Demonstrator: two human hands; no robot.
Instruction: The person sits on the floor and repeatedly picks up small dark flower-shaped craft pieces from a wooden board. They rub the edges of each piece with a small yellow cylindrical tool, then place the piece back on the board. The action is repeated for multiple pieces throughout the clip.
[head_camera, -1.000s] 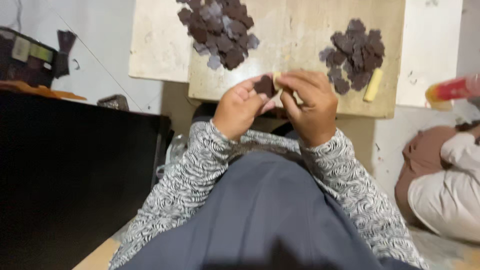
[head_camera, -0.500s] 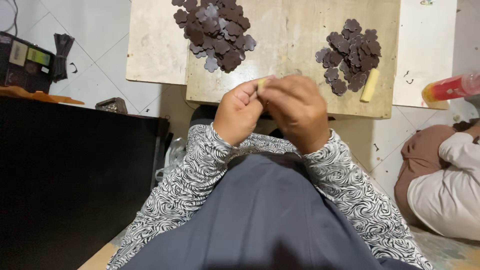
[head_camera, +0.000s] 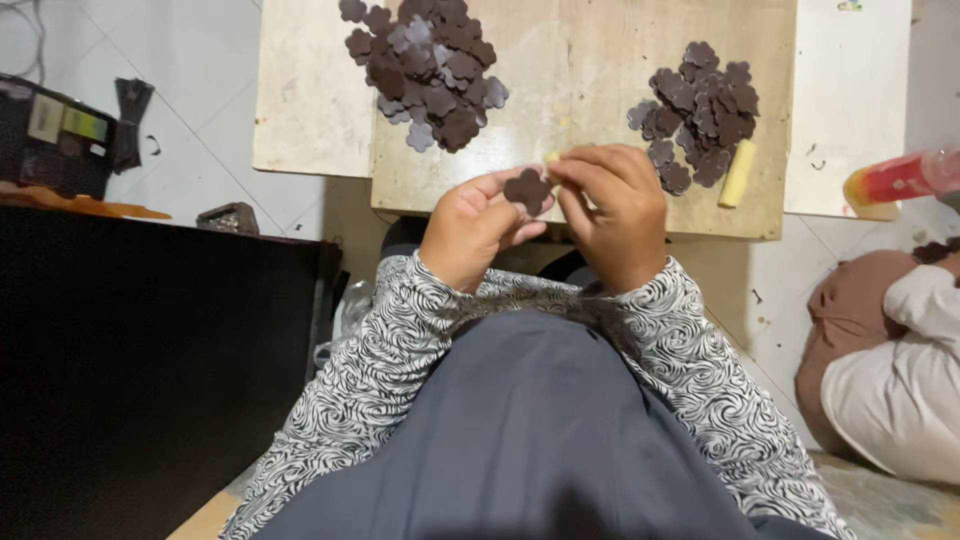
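Both hands raised together over the near edge of a pale wooden board (head_camera: 590, 110). Left hand (head_camera: 475, 228) and right hand (head_camera: 615, 210) each pinch one dark brown flower-shaped cutout piece (head_camera: 527, 190) between them; fingers closed narrow on its edges. A small pale object shows at the right fingertips; cannot tell what it is. On the board: a large heap of like dark pieces (head_camera: 425, 65) at upper left, a smaller heap (head_camera: 700, 105) at right, with a pale yellow stick (head_camera: 738, 173) just beside it.
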